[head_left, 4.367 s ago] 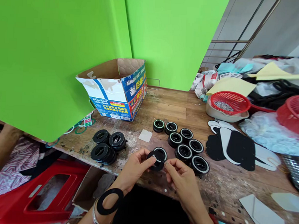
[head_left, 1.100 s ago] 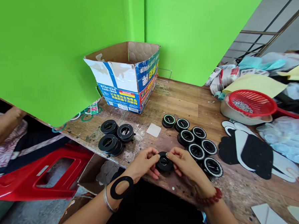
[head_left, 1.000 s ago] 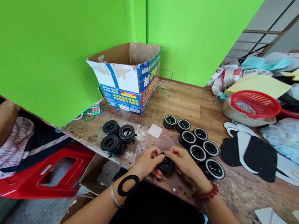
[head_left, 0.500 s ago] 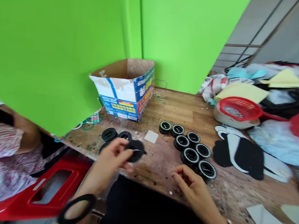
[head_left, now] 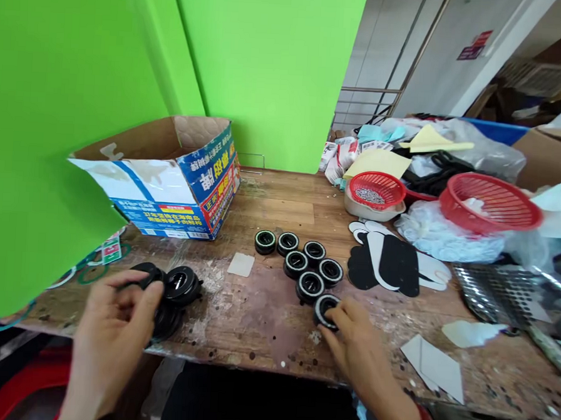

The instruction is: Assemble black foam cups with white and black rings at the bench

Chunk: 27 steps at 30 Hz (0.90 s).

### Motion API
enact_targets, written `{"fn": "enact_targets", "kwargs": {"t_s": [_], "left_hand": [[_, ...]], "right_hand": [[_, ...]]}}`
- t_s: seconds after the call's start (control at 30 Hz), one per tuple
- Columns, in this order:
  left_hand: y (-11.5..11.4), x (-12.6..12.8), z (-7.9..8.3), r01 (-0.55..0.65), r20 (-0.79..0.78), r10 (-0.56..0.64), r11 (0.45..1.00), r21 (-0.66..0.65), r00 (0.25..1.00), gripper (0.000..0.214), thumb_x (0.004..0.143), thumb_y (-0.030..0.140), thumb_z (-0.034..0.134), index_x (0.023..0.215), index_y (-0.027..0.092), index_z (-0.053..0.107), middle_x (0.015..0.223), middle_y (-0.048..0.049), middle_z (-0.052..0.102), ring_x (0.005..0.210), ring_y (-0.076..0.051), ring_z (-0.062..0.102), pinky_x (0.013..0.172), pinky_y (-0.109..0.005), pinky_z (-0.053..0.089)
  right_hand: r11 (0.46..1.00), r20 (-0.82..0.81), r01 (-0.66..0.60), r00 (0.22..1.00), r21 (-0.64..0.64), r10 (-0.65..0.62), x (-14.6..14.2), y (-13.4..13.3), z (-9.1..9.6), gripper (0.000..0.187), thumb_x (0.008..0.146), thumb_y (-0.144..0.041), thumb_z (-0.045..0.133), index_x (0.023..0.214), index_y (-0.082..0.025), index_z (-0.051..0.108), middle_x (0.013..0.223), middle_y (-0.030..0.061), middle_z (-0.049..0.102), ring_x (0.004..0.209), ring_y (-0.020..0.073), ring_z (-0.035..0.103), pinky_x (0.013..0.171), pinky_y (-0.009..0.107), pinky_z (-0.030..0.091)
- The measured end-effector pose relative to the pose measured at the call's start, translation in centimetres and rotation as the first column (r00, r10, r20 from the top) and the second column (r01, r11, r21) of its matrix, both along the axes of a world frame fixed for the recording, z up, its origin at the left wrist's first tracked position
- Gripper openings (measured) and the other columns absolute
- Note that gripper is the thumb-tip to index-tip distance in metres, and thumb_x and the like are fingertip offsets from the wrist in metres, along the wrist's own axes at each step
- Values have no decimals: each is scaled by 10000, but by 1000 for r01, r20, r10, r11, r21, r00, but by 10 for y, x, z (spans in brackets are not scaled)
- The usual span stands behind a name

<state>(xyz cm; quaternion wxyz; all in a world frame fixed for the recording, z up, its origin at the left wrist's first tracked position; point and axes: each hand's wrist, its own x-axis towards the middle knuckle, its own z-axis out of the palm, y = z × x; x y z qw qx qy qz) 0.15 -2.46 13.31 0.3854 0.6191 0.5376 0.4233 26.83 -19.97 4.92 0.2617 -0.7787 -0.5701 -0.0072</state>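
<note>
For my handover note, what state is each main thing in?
Blue-and-white cardboard box: top open
Small red plastic basket: holding grey pieces
Large red plastic basket: upright
Plain black round discs: stacked
Pale-rimmed black round discs: stacked
Black-and-white flat cutouts: overlapping
Left hand: fingers curled, grip unclear
Right hand: touching nearest pale-rimmed stack

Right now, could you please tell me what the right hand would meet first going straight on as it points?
The right hand would first meet the white-rimmed stack at its fingertips, probably touching it now, though depth is unclear.
</note>
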Motion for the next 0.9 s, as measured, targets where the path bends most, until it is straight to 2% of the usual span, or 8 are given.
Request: {"fn": "enact_targets", "kwargs": {"t_s": [0.13,0.27,0.37,0.43,0.53,0.63,0.73,0.9], "left_hand": [[-28,48,-36,328,55,-324,924,-198,945,456,756,602,655,988,226,541,526,87,446,403,-109,420,384,-203,353],[-35,80,-70,446,34,-449,874,-192,893,435,778,589,621,977,205,568,666,35,559,573,-143,548,555,-245,473],[-31,86,-82,421,-5,-428,891,-166,904,422,773,568,621,973,197,589,831,-21,635,736,-180,605,712,-287,501],[-28,85,-87,410,-14,-419,895,-174,908,414,773,560,623,966,195,597,896,-41,646,809,-201,616,782,-312,495],[-28,84,-94,421,-3,-429,887,-189,903,373,797,531,617,962,197,600,919,-45,647,850,-206,615,827,-321,474],[-31,89,-99,436,73,-431,874,-216,899,328,804,492,612,931,190,596,879,-41,641,816,-196,608,785,-308,470],[-32,96,-99,437,143,-414,864,-251,899,288,784,443,621,893,178,594,844,-41,633,790,-187,594,752,-296,460],[-30,101,-96,424,197,-379,854,-303,904,235,757,377,623,857,166,592,800,-23,609,753,-156,559,733,-272,430]], "right_hand": [[984,-118,-165,981,-67,157,-48,19,5,198,750,-18,647,829,-193,598,937,47,590,857,208,540,719,316,485],[970,-140,-240,962,-38,233,-60,41,0,168,801,-102,654,936,-194,615,986,58,611,907,224,545,736,336,495],[975,-231,-175,951,140,204,-21,43,0,149,834,-189,659,976,-204,615,960,56,634,908,209,563,787,329,494],[978,-152,27,988,209,5,25,35,2,71,877,-223,600,937,-194,624,924,89,656,888,236,571,807,375,480],[943,122,328,935,65,-333,100,17,-1,136,882,-247,571,898,-132,642,921,178,669,904,310,580,824,427,448],[873,412,465,832,-151,-372,149,5,-11,246,874,-295,590,856,-57,649,847,228,666,857,341,598,797,406,426],[831,502,484,809,-273,-307,161,0,-18,327,914,-347,555,803,-59,662,761,208,673,764,315,621,707,358,405],[772,476,506,826,-386,-304,155,-2,-10,314,949,-262,474,759,-110,673,732,192,691,706,295,638,611,337,348]]}}
